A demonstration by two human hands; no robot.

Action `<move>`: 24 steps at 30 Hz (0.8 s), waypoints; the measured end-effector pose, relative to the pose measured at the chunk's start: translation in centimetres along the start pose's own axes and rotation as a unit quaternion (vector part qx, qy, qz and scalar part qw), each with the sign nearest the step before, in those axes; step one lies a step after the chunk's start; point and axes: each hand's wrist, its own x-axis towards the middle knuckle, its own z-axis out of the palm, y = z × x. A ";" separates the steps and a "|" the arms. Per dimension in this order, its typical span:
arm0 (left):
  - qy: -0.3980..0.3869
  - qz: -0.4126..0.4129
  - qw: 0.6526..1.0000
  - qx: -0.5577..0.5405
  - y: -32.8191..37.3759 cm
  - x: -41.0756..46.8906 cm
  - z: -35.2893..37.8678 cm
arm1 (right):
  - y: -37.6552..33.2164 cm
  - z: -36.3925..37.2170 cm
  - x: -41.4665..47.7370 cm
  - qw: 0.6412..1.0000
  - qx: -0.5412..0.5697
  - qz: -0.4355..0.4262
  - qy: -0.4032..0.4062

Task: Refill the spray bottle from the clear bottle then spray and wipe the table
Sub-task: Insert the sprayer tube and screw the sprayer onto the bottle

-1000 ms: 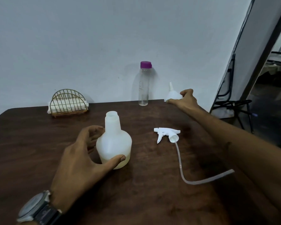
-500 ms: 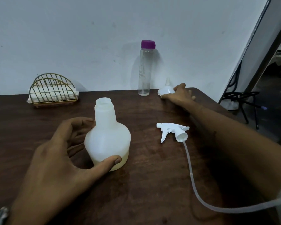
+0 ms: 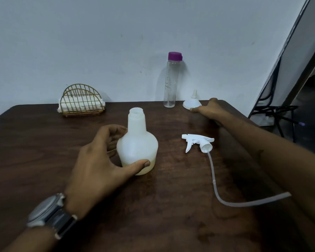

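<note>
The white spray bottle [image 3: 137, 148] stands open-necked in the middle of the dark wooden table [image 3: 44, 160], with a little yellowish liquid at its bottom. My left hand [image 3: 98, 160] grips its body, thumb in front and fingers behind. The trigger head [image 3: 198, 142] lies to its right with its long tube [image 3: 218, 193] trailing toward me. The clear bottle [image 3: 170, 84] with a purple cap stands by the wall. Just right of it a white funnel [image 3: 191, 102] sits upside down, and my right hand [image 3: 210, 110] pinches its rim with thumb and fingers.
A gold wire holder [image 3: 82, 100] with white cloths stands at the back left against the wall. The table's right edge falls off near a black metal stand [image 3: 276, 113] on the floor.
My right hand has stayed at the funnel and settled lower onto the table beside it. My left hand keeps its hold on the spray bottle. The view has shifted.
</note>
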 end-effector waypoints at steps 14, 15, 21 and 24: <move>-0.007 0.009 1.000 -0.003 0.8 -0.8 -0.8 | -0.1 -3.2 -14.3 0.953 -0.230 -0.060 -0.191; -0.013 0.008 1.000 -0.006 0.9 -1.1 -1.0 | -0.2 -3.4 -14.8 0.952 -0.233 -0.053 -0.193; -0.022 0.004 1.000 -0.015 1.7 -4.1 -2.5 | -0.5 -4.1 -17.5 0.958 -0.217 -0.025 -0.189; -0.010 0.000 1.000 -0.017 2.0 -5.5 -2.9 | -0.4 -4.0 -18.5 0.966 -0.188 -0.003 -0.179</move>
